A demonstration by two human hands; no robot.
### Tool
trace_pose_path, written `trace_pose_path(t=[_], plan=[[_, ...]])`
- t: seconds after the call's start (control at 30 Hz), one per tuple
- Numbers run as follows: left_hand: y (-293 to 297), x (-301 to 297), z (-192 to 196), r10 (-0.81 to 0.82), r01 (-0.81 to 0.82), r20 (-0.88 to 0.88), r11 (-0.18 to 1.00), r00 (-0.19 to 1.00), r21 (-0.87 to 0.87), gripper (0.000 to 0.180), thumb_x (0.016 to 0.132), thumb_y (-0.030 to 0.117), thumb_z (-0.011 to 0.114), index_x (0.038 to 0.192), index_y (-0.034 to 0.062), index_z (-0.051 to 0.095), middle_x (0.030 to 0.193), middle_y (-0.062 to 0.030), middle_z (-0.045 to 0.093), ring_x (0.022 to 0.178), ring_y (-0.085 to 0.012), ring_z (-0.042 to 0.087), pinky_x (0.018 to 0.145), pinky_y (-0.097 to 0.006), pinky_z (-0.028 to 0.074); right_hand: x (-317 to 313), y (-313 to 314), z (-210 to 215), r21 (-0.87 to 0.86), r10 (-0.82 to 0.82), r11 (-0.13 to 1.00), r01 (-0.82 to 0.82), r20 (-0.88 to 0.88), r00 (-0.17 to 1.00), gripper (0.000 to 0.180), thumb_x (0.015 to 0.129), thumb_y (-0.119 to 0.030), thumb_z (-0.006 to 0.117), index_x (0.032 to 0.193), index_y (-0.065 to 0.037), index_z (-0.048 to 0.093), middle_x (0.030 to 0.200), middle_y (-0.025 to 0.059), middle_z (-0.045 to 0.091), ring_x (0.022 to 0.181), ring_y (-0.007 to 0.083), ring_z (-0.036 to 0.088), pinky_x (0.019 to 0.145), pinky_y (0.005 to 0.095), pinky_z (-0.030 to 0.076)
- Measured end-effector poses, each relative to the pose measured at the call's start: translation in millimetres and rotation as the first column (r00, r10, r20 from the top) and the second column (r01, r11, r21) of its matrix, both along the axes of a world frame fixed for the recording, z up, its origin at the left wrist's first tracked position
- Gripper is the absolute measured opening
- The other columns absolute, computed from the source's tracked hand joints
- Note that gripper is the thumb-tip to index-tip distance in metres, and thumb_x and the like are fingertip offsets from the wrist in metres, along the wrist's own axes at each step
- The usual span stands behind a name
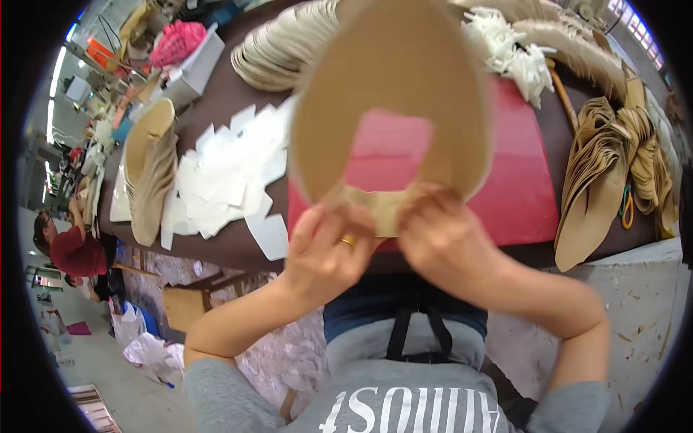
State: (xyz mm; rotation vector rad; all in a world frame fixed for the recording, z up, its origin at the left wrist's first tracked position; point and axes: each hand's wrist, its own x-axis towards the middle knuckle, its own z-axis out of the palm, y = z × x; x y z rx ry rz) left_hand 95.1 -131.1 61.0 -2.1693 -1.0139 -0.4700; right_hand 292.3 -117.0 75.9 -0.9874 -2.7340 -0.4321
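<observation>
Both hands hold up a large tan shoe-upper-like piece (pixel 393 65), rounded at the far end, with a gap in its middle through which the red board shows. My left hand (pixel 328 249), with a ring on one finger, pinches its near edge at the left. At the right, my right hand (pixel 440 231) grips the same edge, slightly blurred. Between the hands runs a short pale tan strip (pixel 388 209) joining the two sides. Beneath the piece lies a red board (pixel 516 166) on the dark table.
White cut pieces (pixel 231 173) spread left of the board, beside a stack of tan pieces (pixel 148 173). More tan stacks (pixel 595 173) stand right, near yellow-handled scissors (pixel 628 208). White strips (pixel 509 54) lie behind. A person in dark red (pixel 76 249) is far left.
</observation>
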Motion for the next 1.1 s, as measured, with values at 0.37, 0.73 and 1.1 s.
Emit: trace_pose_path(t=[0.37, 0.73, 1.1], plan=[[42, 14, -18, -0.052, 0.048, -0.008, 0.959, 0.999, -0.278, 0.016, 0.079, 0.012, 0.06, 0.09, 0.0022, 0.065, 0.087, -0.008, 0.06, 0.077, -0.0191, 0.049, 0.087, -0.031, 0.036, 11, 41, -7, -0.052, -0.04, 0.997, 0.049, 0.167, 0.985, 0.022, 0.075, -0.009, 0.059, 0.095, -0.001, 0.062, 0.096, 0.0105, 0.053, 0.082, 0.0236, 0.05, 0.085, 0.0354, 0.041], [27, -5, -22, -0.029, 0.014, -0.048, 0.959, 0.998, -0.285, 0.023, 0.075, 0.012, 0.062, 0.097, 0.0079, 0.065, 0.092, -0.0047, 0.058, 0.074, -0.018, 0.047, 0.091, -0.035, 0.033, 1, 40, 12, -0.379, 0.015, 0.924, 0.05, 0.168, 0.986, 0.027, 0.078, -0.01, 0.057, 0.102, 0.001, 0.061, 0.101, 0.01, 0.052, 0.083, 0.023, 0.05, 0.086, 0.0364, 0.041], [29, 22, -15, -0.178, 0.274, 0.337, 0.925, 0.925, -0.263, 0.012, 0.081, 0.013, 0.062, 0.092, 0.0087, 0.063, 0.089, -0.0051, 0.06, 0.076, -0.018, 0.054, 0.095, -0.036, 0.037, 14, 8, 30, -0.122, -0.019, 0.992, 0.025, 0.048, 0.999, 0.037, 0.077, -0.011, 0.064, 0.112, -0.001, 0.06, 0.115, 0.0128, 0.056, 0.102, 0.0264, 0.057, 0.103, 0.0396, 0.039]])
